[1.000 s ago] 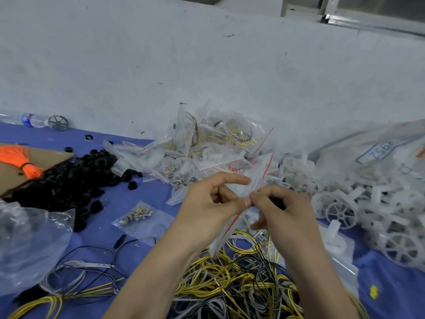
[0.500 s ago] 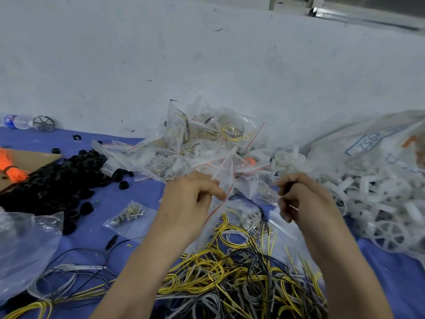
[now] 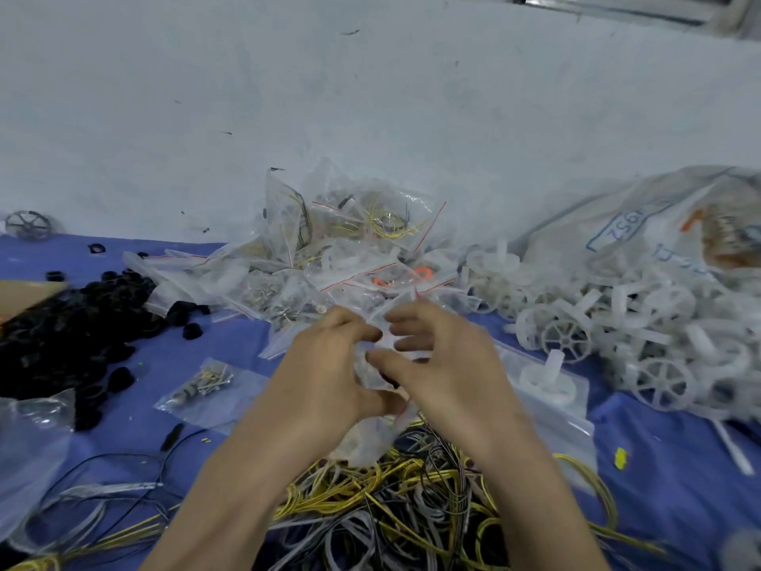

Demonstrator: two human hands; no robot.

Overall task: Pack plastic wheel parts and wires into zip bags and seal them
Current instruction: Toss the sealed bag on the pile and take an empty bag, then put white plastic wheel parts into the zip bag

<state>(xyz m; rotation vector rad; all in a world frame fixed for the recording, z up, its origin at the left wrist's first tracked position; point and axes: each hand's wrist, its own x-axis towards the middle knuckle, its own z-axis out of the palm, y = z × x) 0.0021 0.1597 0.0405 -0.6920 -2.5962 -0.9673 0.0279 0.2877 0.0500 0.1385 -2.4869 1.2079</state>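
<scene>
My left hand [image 3: 325, 364] and my right hand [image 3: 444, 364] meet at the centre and both hold a clear zip bag [image 3: 370, 430], fingers curled round its top part. The bag hangs down between my wrists; what is in it is blurred. Below my hands lies a tangle of yellow, grey and black wires [image 3: 403, 513]. A heap of white plastic wheel parts [image 3: 609, 331] lies to the right. Behind my hands is a pile of filled zip bags [image 3: 329, 261] with red seal lines.
Black rubber tyres [image 3: 74, 327] are heaped at the left. A small bag of metal screws [image 3: 206, 385] lies on the blue cloth [image 3: 679, 467]. A printed sack [image 3: 642, 224] lies at the right, against the white wall [image 3: 370, 96]. A zip bag with a white wheel [image 3: 547, 381] lies beside my right hand.
My right hand, apart from the bag half a second ago, has come back to the left hand. Both now hold the bag. The view has shifted slightly.
</scene>
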